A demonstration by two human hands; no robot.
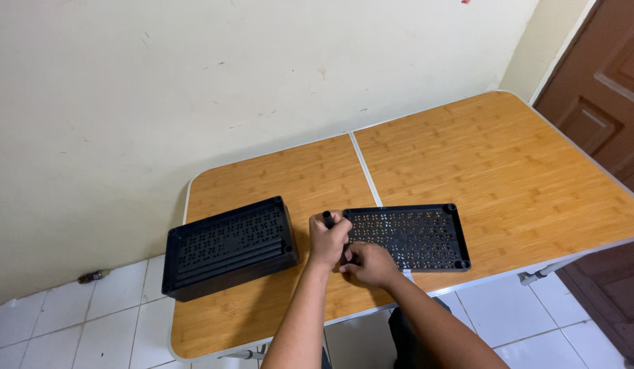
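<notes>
Head view, one frame.

Tabletop [508,157]: wood-grain folding surface with a pale seam down its middle, running from lower left to right of the frame, set against a cream wall [194,89].

Plate [416,236]: flat black perforated panel with raised rim and round corner posts, lying flat at centre frame, just right of the seam. Its left end is partly covered by both hands.

Case [228,247]: black box-shaped shell with rows of cut-outs on its top face, resting on the tabletop at left of centre, apart from the plate, its near edge close to the left hand.

Left hand [328,240]: closed in a fist around a short black tool [328,219], whose tip sticks up above the knuckles; the hand sits at the plate's left edge.

Right hand [371,263]: fingers curled, pressed to the plate's lower left corner and touching the left hand. Whether it pinches anything small cannot be told.

Door [603,96]: brown panelled wood, upper right of the frame.

Floor [91,321]: white tiles, lower left; a small dark object [93,276] lies at the wall's foot.
</notes>
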